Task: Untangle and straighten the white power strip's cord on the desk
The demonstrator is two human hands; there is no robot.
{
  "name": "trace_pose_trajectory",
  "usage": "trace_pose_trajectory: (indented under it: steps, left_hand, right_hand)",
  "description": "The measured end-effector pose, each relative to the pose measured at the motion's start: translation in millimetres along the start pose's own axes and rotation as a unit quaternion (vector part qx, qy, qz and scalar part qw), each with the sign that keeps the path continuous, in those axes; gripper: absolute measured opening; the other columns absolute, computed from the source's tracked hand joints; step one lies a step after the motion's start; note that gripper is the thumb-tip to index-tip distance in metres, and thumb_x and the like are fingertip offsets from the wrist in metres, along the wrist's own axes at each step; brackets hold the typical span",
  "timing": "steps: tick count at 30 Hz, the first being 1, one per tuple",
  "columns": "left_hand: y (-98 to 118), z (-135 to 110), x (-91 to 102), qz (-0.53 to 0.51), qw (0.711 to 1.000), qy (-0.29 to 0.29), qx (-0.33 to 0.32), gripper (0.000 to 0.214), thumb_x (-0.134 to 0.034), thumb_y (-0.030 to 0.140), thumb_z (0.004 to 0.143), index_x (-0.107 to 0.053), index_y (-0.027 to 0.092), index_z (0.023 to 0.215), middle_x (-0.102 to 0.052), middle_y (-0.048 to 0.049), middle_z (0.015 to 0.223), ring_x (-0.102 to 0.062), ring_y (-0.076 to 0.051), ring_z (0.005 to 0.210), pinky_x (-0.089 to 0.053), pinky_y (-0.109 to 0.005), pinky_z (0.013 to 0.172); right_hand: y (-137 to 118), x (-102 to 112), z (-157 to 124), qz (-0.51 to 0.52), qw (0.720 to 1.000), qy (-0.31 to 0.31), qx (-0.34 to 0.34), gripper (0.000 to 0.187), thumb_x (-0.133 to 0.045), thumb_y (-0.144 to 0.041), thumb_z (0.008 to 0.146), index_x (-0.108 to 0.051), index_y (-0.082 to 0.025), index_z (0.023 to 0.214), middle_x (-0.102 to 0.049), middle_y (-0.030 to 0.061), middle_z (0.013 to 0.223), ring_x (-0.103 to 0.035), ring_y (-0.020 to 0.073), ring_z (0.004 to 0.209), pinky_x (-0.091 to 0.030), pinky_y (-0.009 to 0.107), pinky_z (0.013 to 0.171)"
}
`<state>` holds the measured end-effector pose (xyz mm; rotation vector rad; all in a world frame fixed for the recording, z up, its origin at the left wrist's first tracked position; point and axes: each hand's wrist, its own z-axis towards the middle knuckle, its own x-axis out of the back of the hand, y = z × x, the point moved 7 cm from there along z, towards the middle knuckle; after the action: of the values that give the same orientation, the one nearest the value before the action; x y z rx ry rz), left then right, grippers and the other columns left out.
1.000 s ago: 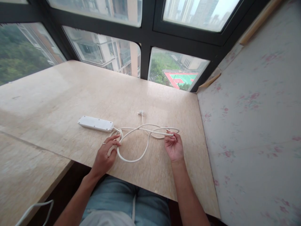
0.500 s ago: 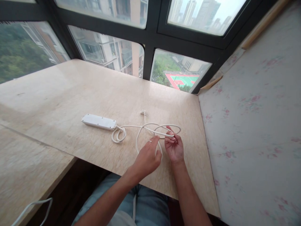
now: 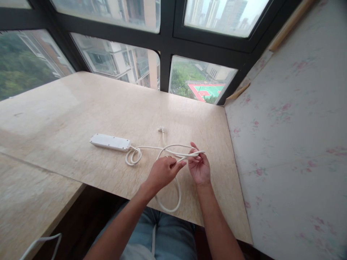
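A white power strip [image 3: 110, 142] lies flat on the beige marble sill [image 3: 81, 108]. Its white cord [image 3: 151, 147] makes a small coil beside the strip, runs right and ends at a plug [image 3: 161, 129] lying further back. My right hand [image 3: 200, 164] is closed, pinching several gathered strands of the cord. My left hand [image 3: 164, 170] is closed on the cord just left of it, fingertips almost touching the right hand. A loop of cord [image 3: 173, 202] hangs down from the hands toward the sill's near edge.
Dark-framed windows [image 3: 165, 39] stand behind the sill. A flowered fabric panel [image 3: 287, 144] rises along the right side. A lower stone ledge [image 3: 24, 202] sits at the left, with another white cord [image 3: 40, 243] at the bottom left. My jeans [image 3: 162, 234] show below the edge.
My left hand left the coil by the strip, moved right to the right hand and closed on the cord. The big loop was drawn in and now hangs toward me.
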<state>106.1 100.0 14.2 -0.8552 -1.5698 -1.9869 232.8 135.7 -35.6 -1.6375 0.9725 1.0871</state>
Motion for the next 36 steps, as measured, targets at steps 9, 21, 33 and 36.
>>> trace_pose_trajectory:
  steps: [9,21,33,36]
  left_hand:
    - [2,-33,60.3,0.001,0.984,0.148,-0.095,0.030,-0.050,0.029,0.094,-0.061,0.016,0.069,-0.061,-0.0046,0.070,-0.056,-0.013,0.068,-0.042,-0.026,0.065]
    - [-48,-85,92.6,-0.314,0.904,0.290,-0.024,0.020,-0.052,0.030,0.091,-0.067,0.020,0.081,-0.064,-0.0057,0.084,-0.061,-0.022,0.098,-0.046,-0.043,0.096]
    - [-96,-89,100.4,-0.155,0.947,0.235,0.154,0.030,-0.055,0.035,0.081,-0.059,0.018,0.057,-0.070,-0.0072,0.088,-0.065,-0.024,0.096,-0.048,-0.040,0.093]
    - [-72,-84,112.8,0.017,0.959,0.254,0.127,0.026,-0.056,0.038,0.084,-0.069,0.016,0.084,-0.070,-0.0087,0.100,-0.065,-0.024,0.099,-0.048,-0.038,0.094]
  right_hand:
    - [10,-2,-2,-0.004,1.000,-0.006,-0.017,0.052,-0.057,-0.007,0.080,-0.051,-0.019,0.130,-0.053,-0.0033,0.074,-0.050,0.0030,0.059,-0.047,0.009,0.050]
    - [6,21,9,0.066,0.994,0.081,0.008,0.039,-0.051,-0.006,0.081,-0.052,-0.010,0.120,-0.064,0.0010,0.080,-0.051,0.0012,0.052,-0.046,0.007,0.045]
    - [3,33,14,0.053,0.995,0.087,-0.001,0.031,-0.045,-0.005,0.085,-0.054,-0.010,0.114,-0.065,0.0009,0.075,-0.052,0.0013,0.051,-0.046,0.007,0.043]
    - [4,30,13,0.033,0.997,0.067,-0.007,0.031,-0.047,-0.006,0.083,-0.057,-0.011,0.112,-0.064,0.0002,0.075,-0.053,0.0015,0.052,-0.046,0.007,0.044]
